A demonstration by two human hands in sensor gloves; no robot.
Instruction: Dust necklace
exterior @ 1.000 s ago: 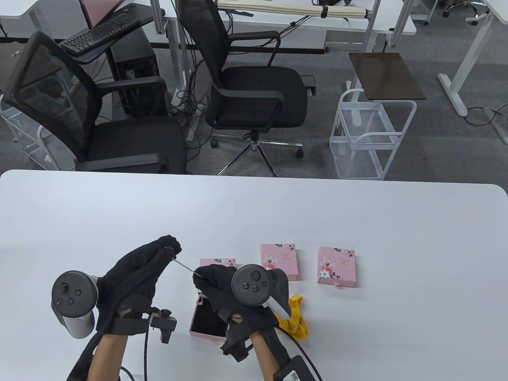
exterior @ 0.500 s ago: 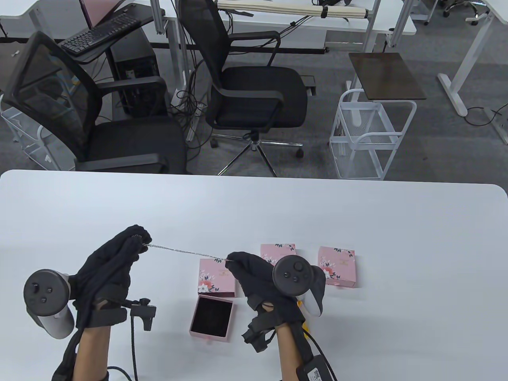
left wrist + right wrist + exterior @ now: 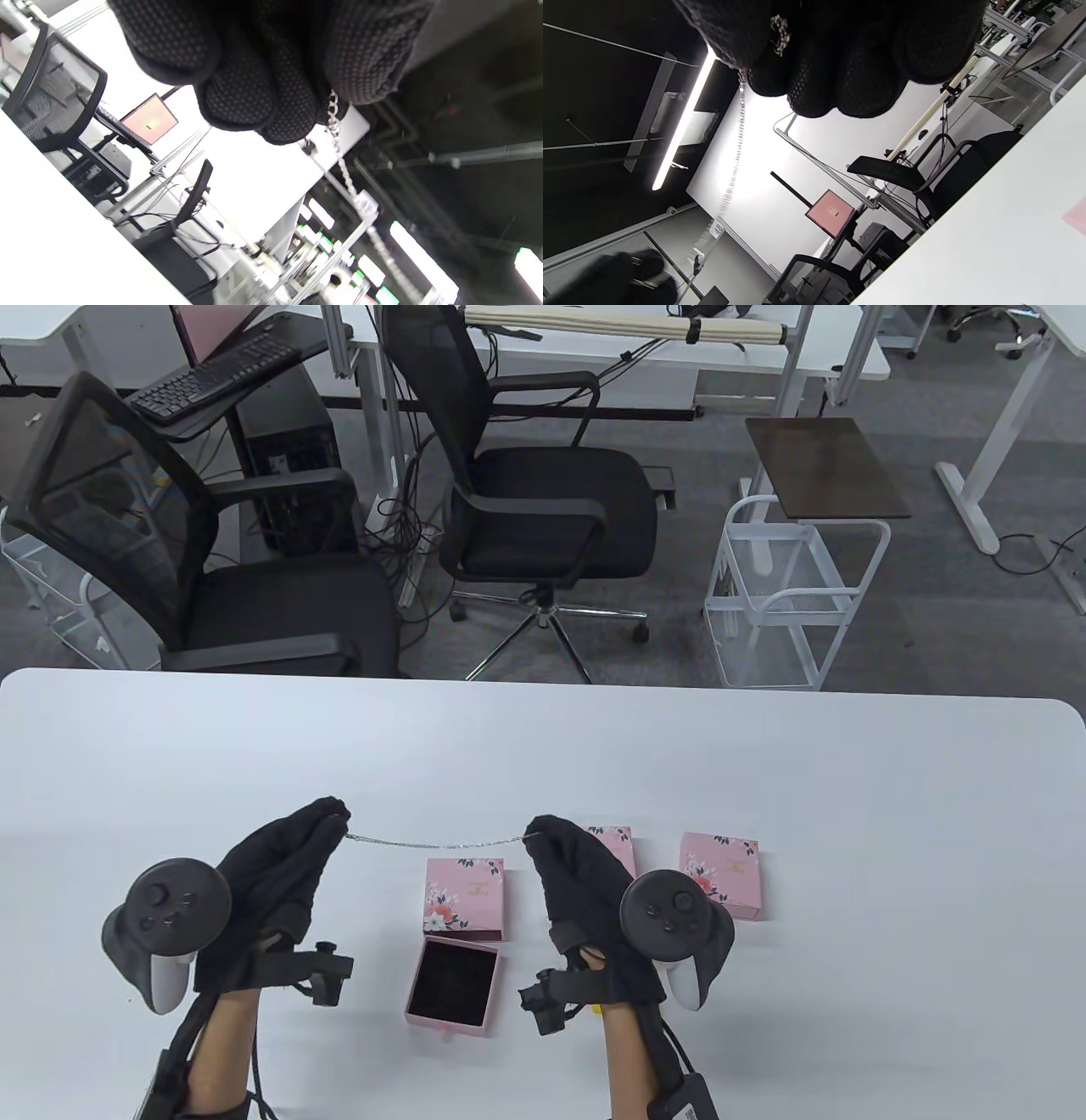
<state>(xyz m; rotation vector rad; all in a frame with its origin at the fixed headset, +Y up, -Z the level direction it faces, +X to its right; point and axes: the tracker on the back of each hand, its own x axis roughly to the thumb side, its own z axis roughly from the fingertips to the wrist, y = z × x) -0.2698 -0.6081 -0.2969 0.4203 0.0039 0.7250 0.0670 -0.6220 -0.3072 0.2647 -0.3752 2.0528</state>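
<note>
A thin silver necklace [image 3: 433, 842] hangs stretched in the air between my two gloved hands, above the white table [image 3: 764, 780]. My left hand [image 3: 333, 821] pinches its left end; in the left wrist view the chain [image 3: 339, 144] runs out from between the curled fingertips [image 3: 271, 106]. My right hand [image 3: 536, 831] pinches the other end, and the right wrist view shows the chain [image 3: 739, 127] trailing from those fingers [image 3: 814, 84]. Below the chain lie a pink flowered lid [image 3: 464, 897] and an open pink box with a black lining [image 3: 451, 984].
Two closed pink flowered boxes [image 3: 719, 874] [image 3: 612, 841] lie right of my right hand, the nearer one partly hidden by it. A bit of yellow cloth [image 3: 597, 1007] shows under my right wrist. Office chairs [image 3: 526, 500] and a white wire cart [image 3: 789, 602] stand beyond the table.
My hands have drawn apart, pulling the short slanted length of chain out into a long, nearly level line. The right hand moved right, uncovering the lid and open box.
</note>
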